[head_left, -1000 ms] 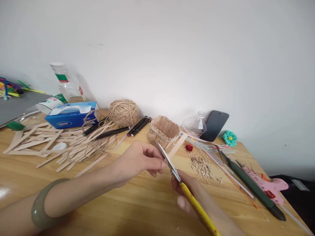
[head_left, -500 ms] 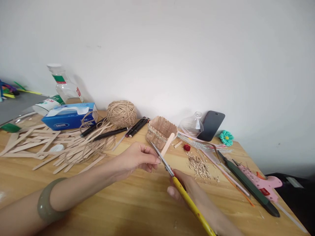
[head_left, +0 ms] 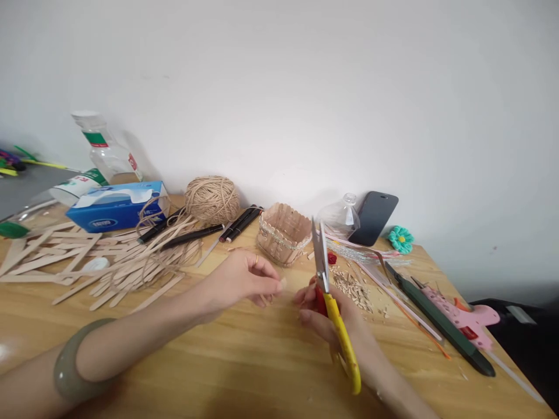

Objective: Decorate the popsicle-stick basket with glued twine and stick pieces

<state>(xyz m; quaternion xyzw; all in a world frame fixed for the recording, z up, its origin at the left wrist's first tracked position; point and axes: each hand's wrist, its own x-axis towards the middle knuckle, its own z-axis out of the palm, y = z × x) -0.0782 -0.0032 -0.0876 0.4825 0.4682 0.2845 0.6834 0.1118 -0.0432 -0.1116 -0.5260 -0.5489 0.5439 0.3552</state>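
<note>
My left hand (head_left: 251, 280) is closed in a pinch over the table, thumb against fingers. A small pale bit shows at its fingertips, too small to name. My right hand (head_left: 336, 317) grips a pair of scissors (head_left: 322, 273) with yellow and red handles. Their blades point up and stand slightly apart, with nothing seen between them. Just beyond both hands sits a small basket (head_left: 283, 244) of craft sticks with a glittery band. A red rose (head_left: 332, 258) lies behind the scissors, beside a heap of wood chips (head_left: 353, 291).
Craft sticks (head_left: 117, 285) are spread at left, near a ball of twine (head_left: 212, 199), a blue tissue box (head_left: 117, 212) and black markers (head_left: 242, 223). At right are a phone (head_left: 374, 218), a dark green cutter (head_left: 445, 320) and a pink glue gun (head_left: 474, 320).
The scissors have swung from lying across a craft stick at my left fingertips to upright, farther right. The stick above my left fingers no longer shows. The view has shifted slightly.
</note>
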